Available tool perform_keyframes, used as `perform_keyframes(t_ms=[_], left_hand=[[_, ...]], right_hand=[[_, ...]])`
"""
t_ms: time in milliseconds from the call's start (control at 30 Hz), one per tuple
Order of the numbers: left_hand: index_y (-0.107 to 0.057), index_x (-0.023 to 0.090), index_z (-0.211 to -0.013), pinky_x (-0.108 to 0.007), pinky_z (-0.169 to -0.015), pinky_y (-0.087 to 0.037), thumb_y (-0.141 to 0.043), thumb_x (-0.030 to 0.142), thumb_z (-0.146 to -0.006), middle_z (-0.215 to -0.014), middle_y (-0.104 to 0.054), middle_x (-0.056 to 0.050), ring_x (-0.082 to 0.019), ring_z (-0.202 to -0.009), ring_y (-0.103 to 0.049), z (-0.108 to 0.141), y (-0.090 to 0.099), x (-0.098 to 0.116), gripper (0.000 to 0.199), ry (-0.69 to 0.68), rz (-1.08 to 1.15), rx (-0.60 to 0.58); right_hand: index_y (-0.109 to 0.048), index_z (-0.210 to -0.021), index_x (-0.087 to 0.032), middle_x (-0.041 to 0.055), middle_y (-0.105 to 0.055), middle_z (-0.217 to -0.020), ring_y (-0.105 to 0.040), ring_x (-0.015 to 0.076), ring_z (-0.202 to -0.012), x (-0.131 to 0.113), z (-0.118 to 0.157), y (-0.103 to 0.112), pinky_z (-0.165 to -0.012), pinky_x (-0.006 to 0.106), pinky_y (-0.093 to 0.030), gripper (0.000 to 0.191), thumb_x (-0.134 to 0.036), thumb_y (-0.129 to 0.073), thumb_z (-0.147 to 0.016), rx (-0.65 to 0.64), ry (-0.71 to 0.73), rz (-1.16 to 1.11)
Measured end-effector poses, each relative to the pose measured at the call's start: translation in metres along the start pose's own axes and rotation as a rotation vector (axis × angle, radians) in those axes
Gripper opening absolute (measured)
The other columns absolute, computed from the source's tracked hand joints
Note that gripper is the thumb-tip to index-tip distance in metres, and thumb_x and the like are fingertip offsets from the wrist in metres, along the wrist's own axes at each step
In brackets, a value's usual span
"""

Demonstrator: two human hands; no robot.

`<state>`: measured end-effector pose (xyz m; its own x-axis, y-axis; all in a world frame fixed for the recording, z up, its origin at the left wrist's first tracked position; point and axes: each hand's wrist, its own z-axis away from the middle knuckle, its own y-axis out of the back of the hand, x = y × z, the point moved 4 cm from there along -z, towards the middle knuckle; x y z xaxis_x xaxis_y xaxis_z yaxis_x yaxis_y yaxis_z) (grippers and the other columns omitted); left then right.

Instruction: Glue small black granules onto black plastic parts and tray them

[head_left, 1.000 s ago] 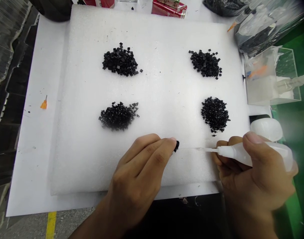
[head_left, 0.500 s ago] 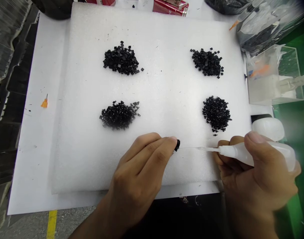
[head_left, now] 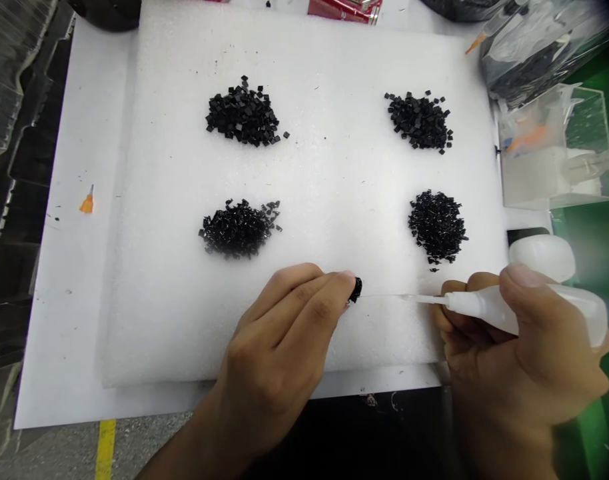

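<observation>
Between the fingertips of my left hand [head_left: 284,347] is a small black part [head_left: 355,290], partly hidden by the fingers. My right hand [head_left: 524,347] is wrapped round a white squeeze bottle [head_left: 489,305] with a thin nozzle pointing left at the black part. The nozzle's fine tip is faint, and I cannot tell whether it touches. Both hands are over the near edge of a white foam sheet [head_left: 324,187]. On it lie two piles of flat black squares, one far left [head_left: 243,115] and one far right [head_left: 420,121], and two nearer piles of small black pieces, left [head_left: 238,229] and right [head_left: 437,227].
A clear box [head_left: 559,153] stands to the right beside a plastic bag [head_left: 529,60]. Left of the foam lies an orange dispensing needle [head_left: 87,201] on a white board [head_left: 64,300]. At the back is a red tube [head_left: 345,10]. A white rounded object [head_left: 542,257] sits behind my right hand.
My right hand and the bottle have shifted slightly right, drawing the nozzle back from the black part. My left hand stays almost in place. The view has moved a little.
</observation>
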<state>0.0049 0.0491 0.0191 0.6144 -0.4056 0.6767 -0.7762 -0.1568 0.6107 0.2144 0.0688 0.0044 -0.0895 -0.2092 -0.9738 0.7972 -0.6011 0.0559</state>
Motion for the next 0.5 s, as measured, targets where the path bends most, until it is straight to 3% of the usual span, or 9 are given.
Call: perform_keyframes(t_ms=[167,267,367,433,500], left_hand=[[-0.07,0.002,-0.118,-0.023,-0.09,-0.065,-0.073,-0.003,-0.087,-0.103,-0.078,-0.007,-0.014,-0.104,-0.068,0.0,0.0,0.0,0.032,-0.006,0.011,-0.011],[-0.07,0.004,-0.12,-0.024,-0.089,-0.065,-0.073,-0.002,-0.088,-0.103,-0.078,-0.007,-0.014,-0.105,-0.068,0.001,-0.001,-0.002,0.033,0.009,0.003,-0.021],[-0.069,0.005,-0.121,-0.026,-0.09,-0.065,-0.072,0.001,-0.09,-0.101,-0.077,-0.006,-0.015,-0.105,-0.067,0.001,-0.002,-0.005,0.032,0.019,0.0,-0.027],[-0.069,0.006,-0.122,-0.029,-0.095,-0.064,-0.071,0.003,-0.092,-0.101,-0.077,-0.006,-0.015,-0.106,-0.067,0.001,-0.001,-0.006,0.031,0.027,0.001,-0.027],[-0.069,0.008,-0.123,-0.03,-0.098,-0.062,-0.07,0.005,-0.093,-0.102,-0.077,-0.005,-0.015,-0.108,-0.066,0.001,-0.001,-0.007,0.03,0.035,0.001,-0.027]], right_hand=[[-0.037,-0.053,-0.024,-0.0063,-0.023,-0.048,-0.025,0.0101,-0.037,-0.002,-0.009,-0.001,-0.029,0.026,-0.022,0.042,-0.031,-0.075,-0.069,-0.098,-0.021,-0.121],[-0.041,-0.058,-0.026,-0.0074,-0.019,-0.049,-0.015,0.0097,-0.036,-0.005,-0.012,0.003,-0.03,0.027,-0.016,0.041,-0.039,-0.073,-0.079,-0.105,0.012,-0.115],[-0.069,-0.079,-0.027,-0.0043,-0.039,-0.055,-0.041,0.0152,-0.045,-0.015,-0.014,0.003,-0.038,0.03,-0.036,0.008,-0.033,-0.072,-0.084,-0.044,0.108,-0.003],[-0.077,-0.103,-0.025,0.0021,-0.062,-0.071,-0.062,0.0213,-0.065,-0.026,-0.02,-0.003,-0.055,0.037,-0.052,0.017,-0.03,-0.072,-0.088,-0.044,0.231,0.103],[-0.077,-0.112,-0.023,0.0079,-0.074,-0.096,-0.072,0.0268,-0.09,-0.038,-0.033,-0.015,-0.075,0.042,-0.059,0.024,-0.033,-0.075,-0.09,-0.116,0.392,0.198]])
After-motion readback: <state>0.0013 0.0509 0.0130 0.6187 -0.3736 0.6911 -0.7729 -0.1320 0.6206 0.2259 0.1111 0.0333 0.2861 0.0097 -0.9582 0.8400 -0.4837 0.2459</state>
